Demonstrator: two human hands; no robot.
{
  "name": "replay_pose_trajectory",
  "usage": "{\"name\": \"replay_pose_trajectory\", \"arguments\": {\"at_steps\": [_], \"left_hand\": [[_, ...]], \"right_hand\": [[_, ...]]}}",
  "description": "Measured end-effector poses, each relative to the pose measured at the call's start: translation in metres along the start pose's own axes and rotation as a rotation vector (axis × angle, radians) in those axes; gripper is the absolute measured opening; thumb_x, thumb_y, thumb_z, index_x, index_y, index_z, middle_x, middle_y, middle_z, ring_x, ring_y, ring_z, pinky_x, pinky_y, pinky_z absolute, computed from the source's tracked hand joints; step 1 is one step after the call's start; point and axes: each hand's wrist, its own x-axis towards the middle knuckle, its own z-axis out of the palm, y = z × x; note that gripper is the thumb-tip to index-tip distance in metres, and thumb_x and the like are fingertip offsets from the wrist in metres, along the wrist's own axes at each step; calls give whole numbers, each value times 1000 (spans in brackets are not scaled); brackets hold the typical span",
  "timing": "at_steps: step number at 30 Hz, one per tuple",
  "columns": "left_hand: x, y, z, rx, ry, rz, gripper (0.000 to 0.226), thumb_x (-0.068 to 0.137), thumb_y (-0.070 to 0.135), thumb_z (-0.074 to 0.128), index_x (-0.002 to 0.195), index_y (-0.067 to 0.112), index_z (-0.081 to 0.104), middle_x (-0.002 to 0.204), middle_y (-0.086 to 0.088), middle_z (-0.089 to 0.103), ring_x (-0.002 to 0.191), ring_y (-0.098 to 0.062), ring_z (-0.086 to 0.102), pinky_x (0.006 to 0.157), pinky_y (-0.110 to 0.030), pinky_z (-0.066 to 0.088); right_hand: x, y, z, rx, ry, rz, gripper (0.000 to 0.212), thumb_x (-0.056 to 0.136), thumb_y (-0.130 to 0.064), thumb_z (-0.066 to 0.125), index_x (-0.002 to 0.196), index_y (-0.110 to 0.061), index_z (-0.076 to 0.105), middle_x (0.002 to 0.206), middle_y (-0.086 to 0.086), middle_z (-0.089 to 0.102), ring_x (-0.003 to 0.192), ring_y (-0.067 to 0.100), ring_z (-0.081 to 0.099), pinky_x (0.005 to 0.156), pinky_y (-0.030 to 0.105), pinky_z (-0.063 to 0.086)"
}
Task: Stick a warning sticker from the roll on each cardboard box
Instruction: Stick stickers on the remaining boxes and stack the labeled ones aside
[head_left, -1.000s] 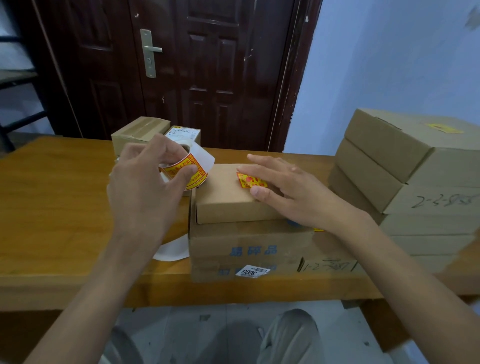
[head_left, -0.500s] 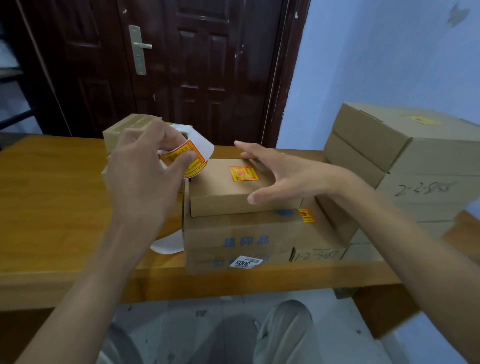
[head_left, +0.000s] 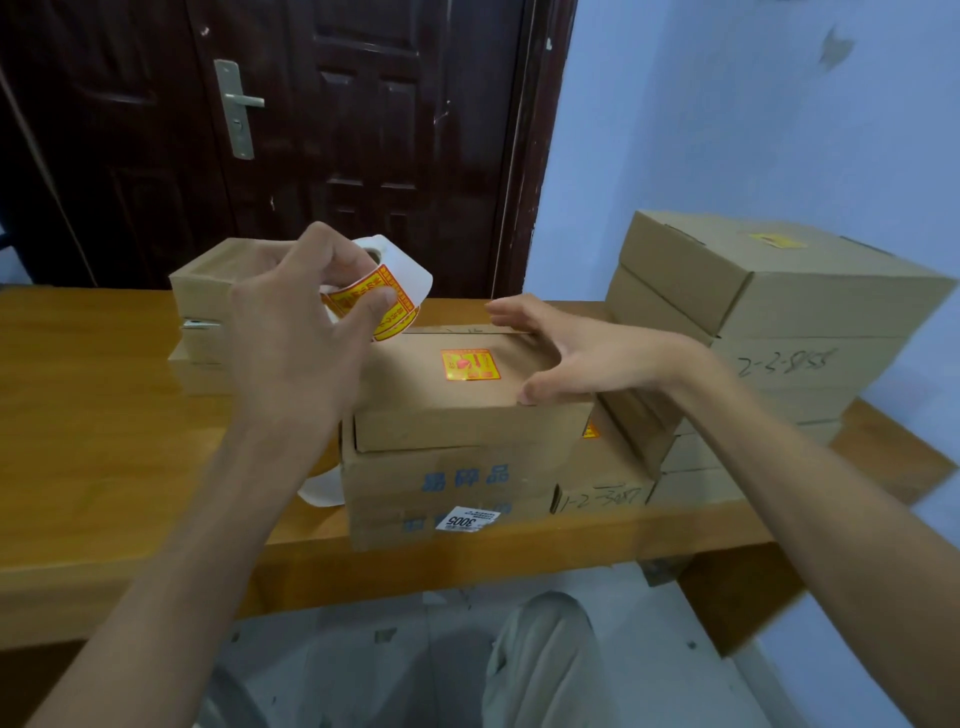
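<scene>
A: Cardboard, mostly. The small stickered box (head_left: 467, 395) is my landmark: it sits on top of a larger printed box (head_left: 447, 483) on the wooden surface (head_left: 104, 415), and a red-and-yellow warning sticker (head_left: 470, 364) lies flat on its lid.

B: So why is the right hand (head_left: 571, 358) on it?

A: It spans the box's right end, fingers at the far edge and thumb at the near one, spread and fairly straight, not curled round anything. I'd judge it is set to shift this finished box aside.

B: And the roll?

A: The left hand (head_left: 296, 332) pinches the sticker roll (head_left: 379, 296) just left of and above the box, thumb on the printed face, likely kept ready for the next peel. A white backing strip (head_left: 322, 488) trails down to the surface, left of the printed box.

B: What can't you make out?

A: The sticker's print is unreadable. The left hand hides much of the boxes behind it (head_left: 208, 280). To the right stands a tall stack (head_left: 779, 312); its top box shows a yellow sticker, the lower ones I can't check.
</scene>
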Motion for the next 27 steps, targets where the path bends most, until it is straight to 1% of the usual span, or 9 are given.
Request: {"name": "replay_pose_trajectory", "arguments": {"at_steps": [5, 8, 12, 15, 17, 20, 23, 25, 27], "left_hand": [[-1, -4, 8, 13, -18, 28, 25, 85, 34, 84, 95, 36, 61, 113, 13, 59, 105, -6, 61, 84, -34, 59], [0, -3, 15, -15, -41, 18, 27, 84, 36, 84, 96, 40, 59, 113, 10, 63, 109, -11, 65, 85, -46, 61], [2, 7, 20, -13, -34, 37, 25, 84, 36, 84, 98, 36, 63, 115, 5, 66, 110, -13, 65, 87, -48, 59], [3, 11, 21, -39, -30, 42, 25, 84, 35, 84, 100, 34, 65, 115, 6, 64, 107, -12, 65, 88, -45, 59], [4, 12, 23, -43, -38, 42, 25, 85, 35, 84, 98, 36, 63, 113, 10, 60, 108, -12, 65, 89, -42, 59], [4, 15, 29, -50, -56, 52, 28, 84, 33, 84, 96, 40, 59, 111, 10, 61, 107, -8, 64, 85, -31, 55], [6, 18, 38, -21, -93, 46, 27, 86, 34, 82, 95, 41, 58, 112, 7, 67, 96, 11, 54, 75, -5, 37], [7, 21, 41, -25, -106, 53, 25, 86, 35, 82, 96, 40, 59, 110, 8, 68, 94, 18, 51, 74, -5, 35], [10, 22, 40, -52, -84, 69, 24, 85, 34, 82, 98, 38, 61, 110, 9, 66, 101, 9, 57, 79, -15, 43]], "right_hand": [[-21, 7, 8, 42, 0, 8, 95, 83, -61, 77, 159, -47, 23, 158, -26, 31, 142, -3, 38, 116, 27, 36], [-26, 1, 10, -14, -23, 33, 97, 83, -52, 80, 159, -50, 20, 157, -20, 32, 138, 1, 40, 113, 29, 39], [-41, -7, 17, 46, 76, 10, 83, 86, -42, 84, 152, -45, 33, 147, -24, 42, 133, -8, 44, 111, 26, 40], [-55, -6, 36, 0, 196, 19, 71, 86, -56, 80, 145, -52, 40, 157, -23, 35, 137, -5, 40, 117, 34, 36], [-64, -4, 51, -26, 248, -6, 73, 87, -64, 76, 149, -53, 40, 167, -26, 20, 150, -3, 24, 121, 38, 29], [-73, -1, 66, 34, 248, -62, 76, 87, -62, 77, 153, -55, 39, 169, -31, 11, 158, 0, 10, 125, 44, 25], [-75, -2, 71, 73, 345, -82, 65, 87, -51, 83, 144, -53, 52, 165, -30, 21, 154, -2, 19, 125, 46, 31], [-77, -4, 76, 121, 452, -94, 59, 80, -56, 86, 134, -50, 62, 160, -29, 29, 151, -2, 27, 122, 44, 35], [-83, -2, 81, 144, 572, -99, 59, 73, -64, 85, 126, -46, 67, 157, -27, 35, 149, 0, 34, 120, 45, 37]]}}
